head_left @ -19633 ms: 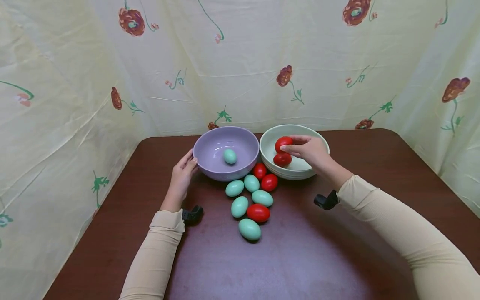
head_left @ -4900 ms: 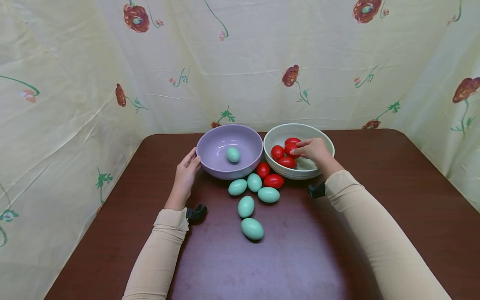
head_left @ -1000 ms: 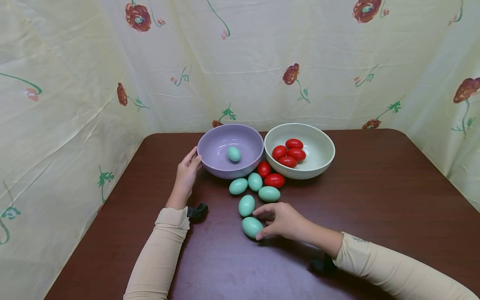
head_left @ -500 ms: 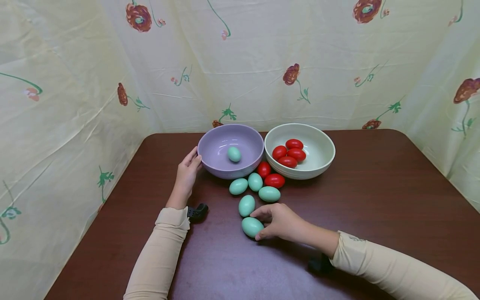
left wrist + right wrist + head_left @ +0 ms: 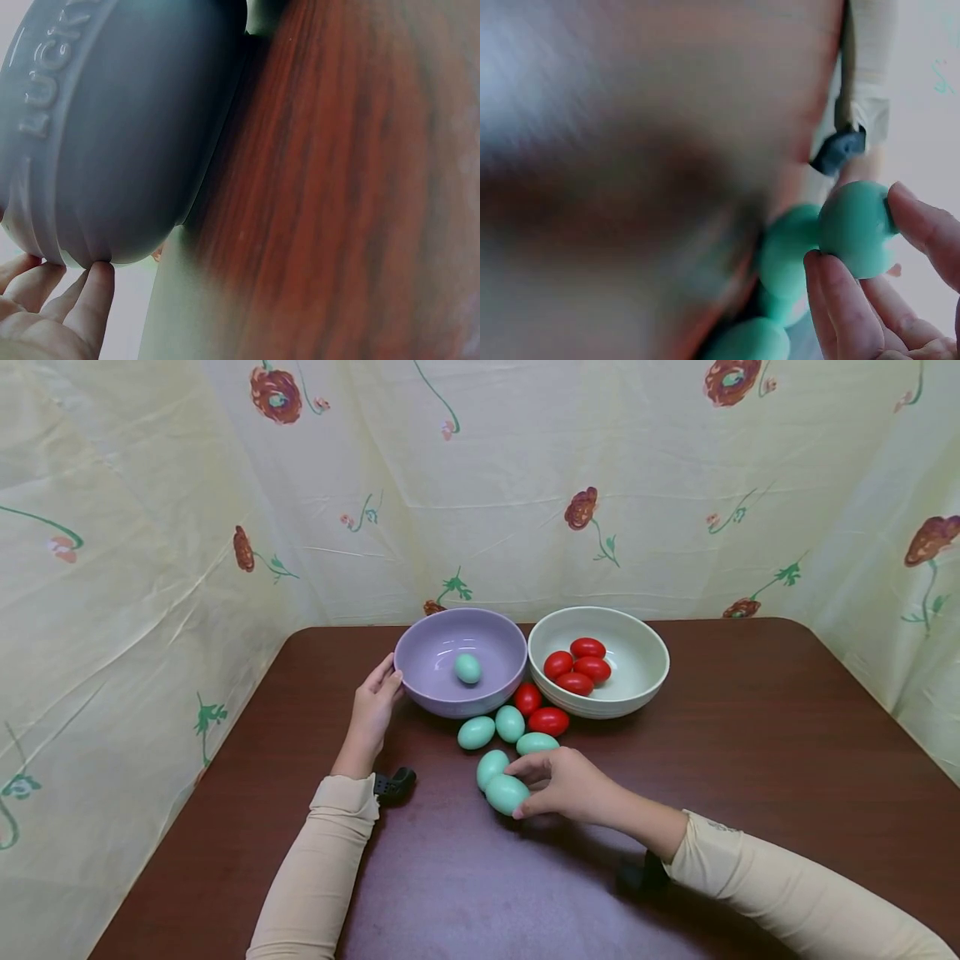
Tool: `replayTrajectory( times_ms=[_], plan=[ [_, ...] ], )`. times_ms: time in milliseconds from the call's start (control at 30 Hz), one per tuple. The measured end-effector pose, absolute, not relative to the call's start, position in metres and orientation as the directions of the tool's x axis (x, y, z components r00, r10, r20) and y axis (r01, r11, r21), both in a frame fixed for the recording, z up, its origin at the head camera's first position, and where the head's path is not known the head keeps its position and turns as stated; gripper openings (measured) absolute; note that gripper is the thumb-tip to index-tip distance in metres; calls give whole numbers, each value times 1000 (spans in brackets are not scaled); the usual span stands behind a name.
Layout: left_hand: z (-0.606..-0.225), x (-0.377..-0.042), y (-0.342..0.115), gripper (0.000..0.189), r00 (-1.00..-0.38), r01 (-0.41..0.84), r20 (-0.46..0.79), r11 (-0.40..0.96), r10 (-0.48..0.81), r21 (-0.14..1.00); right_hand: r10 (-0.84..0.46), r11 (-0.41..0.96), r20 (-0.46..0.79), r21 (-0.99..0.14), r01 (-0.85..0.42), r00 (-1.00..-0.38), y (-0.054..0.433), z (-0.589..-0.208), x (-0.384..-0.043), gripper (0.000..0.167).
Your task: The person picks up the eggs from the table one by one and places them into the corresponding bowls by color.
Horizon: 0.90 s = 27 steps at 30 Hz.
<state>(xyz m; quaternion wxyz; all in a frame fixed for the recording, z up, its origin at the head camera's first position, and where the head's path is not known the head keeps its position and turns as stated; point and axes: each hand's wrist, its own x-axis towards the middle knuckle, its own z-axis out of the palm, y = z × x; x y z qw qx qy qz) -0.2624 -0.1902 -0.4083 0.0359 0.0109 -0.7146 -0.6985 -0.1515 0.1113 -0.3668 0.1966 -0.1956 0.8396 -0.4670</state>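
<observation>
My right hand (image 5: 573, 789) pinches a mint-green egg (image 5: 507, 795) between thumb and fingers, just above the table; the right wrist view shows the held egg (image 5: 856, 229) too. Behind it lies another green egg (image 5: 491, 768), partly covered. My left hand (image 5: 372, 710) rests its fingertips against the outer left side of a purple bowl (image 5: 461, 703), also seen in the left wrist view as a dark bowl wall (image 5: 135, 135) with raised lettering. One green egg (image 5: 468, 668) lies inside the purple bowl. A pale green bowl (image 5: 637, 689) beside it holds several red eggs (image 5: 592, 670).
In front of the bowls lie two red eggs, one red egg (image 5: 549, 722) nearer me, and loose green eggs, including a green egg (image 5: 476, 732) at the left. The brown table (image 5: 735, 735) ends at a floral curtain (image 5: 510, 485) behind.
My right hand has taken hold of the nearest green egg and raised it slightly away from me. Earlier it put further red eggs into the pale green bowl. My left hand stays at the purple bowl.
</observation>
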Motion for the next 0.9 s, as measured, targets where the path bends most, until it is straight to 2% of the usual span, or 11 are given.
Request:
replayTrajectory(
  times_ms=[400,900],
  plan=[
    [-409,-263,-190,53,-997,38,39,10,-73,999,-408,527,-74,-833,-169,-910,109,-338,-177,46],
    [-407,-262,-188,52,-997,35,36,15,-73,999,-372,518,-74,-843,-141,-925,97,-312,-209,50]
  ],
)
